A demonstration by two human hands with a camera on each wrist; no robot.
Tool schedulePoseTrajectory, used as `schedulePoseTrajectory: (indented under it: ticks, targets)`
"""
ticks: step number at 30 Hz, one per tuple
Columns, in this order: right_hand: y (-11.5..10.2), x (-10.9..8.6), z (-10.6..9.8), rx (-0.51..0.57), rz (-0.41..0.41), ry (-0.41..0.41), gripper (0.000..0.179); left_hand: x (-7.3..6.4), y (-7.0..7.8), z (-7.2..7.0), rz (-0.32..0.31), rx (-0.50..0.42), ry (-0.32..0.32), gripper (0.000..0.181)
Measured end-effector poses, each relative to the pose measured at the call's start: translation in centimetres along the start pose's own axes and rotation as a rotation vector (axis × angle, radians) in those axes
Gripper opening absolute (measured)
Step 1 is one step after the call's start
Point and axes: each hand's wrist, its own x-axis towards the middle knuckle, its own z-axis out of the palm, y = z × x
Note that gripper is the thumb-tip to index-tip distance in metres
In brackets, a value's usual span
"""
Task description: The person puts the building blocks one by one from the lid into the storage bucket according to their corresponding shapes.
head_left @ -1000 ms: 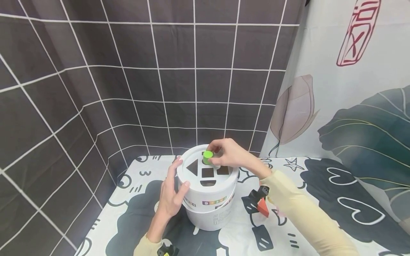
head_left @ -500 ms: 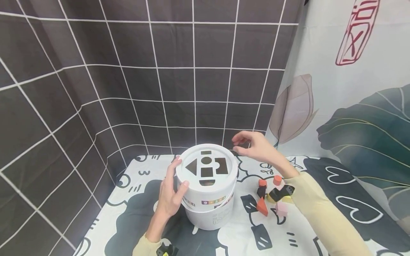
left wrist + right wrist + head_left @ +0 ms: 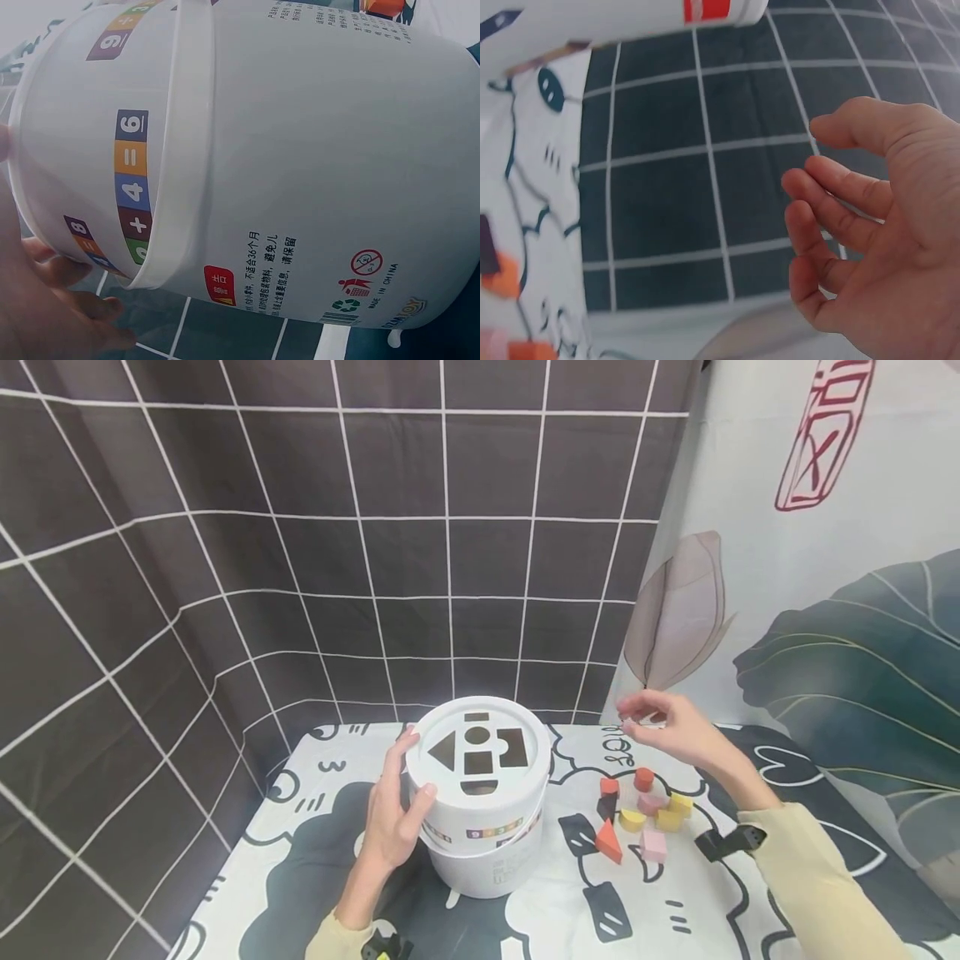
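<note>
A white bucket [image 3: 487, 864] stands upright in the head view, its white lid [image 3: 450, 787] cut with several shaped holes. My left hand [image 3: 388, 818] rests against the lid's left side, thumb and forefinger spread along the rim. Its other fingers [image 3: 101, 307] hang loosely beside the bucket in the left wrist view. To the right, my right hand [image 3: 671, 727] hovers over the table with loosely bent fingers and nothing in them. Below and left of it lie a red triangular block [image 3: 609, 842], a pink cube [image 3: 653, 845], a red cylinder [image 3: 643, 778] and yellow blocks [image 3: 671, 817].
The patterned cloth [image 3: 555, 910] covers the table. A dark gridded curtain [image 3: 405, 560] hangs behind the bucket, with a pale leaf-printed curtain [image 3: 720, 468] at the right. A dark block [image 3: 607, 807] touches or nearly touches a small red block [image 3: 608, 787].
The green cylinder that my right hand held at the round hole is out of sight. That hand has moved right, off the lid and over the table. My left hand stays on the bucket.
</note>
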Motion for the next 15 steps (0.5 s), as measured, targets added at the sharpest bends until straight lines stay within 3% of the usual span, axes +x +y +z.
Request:
schedulePoseTrajectory:
  ticks: [15]
  targets:
    - [5.3, -6.5, -0.3, -0.062, 0.228, 0.034, 0.031, -0.1, 0.0, 0.0, -0.017, 0.001, 0.000, 0.064]
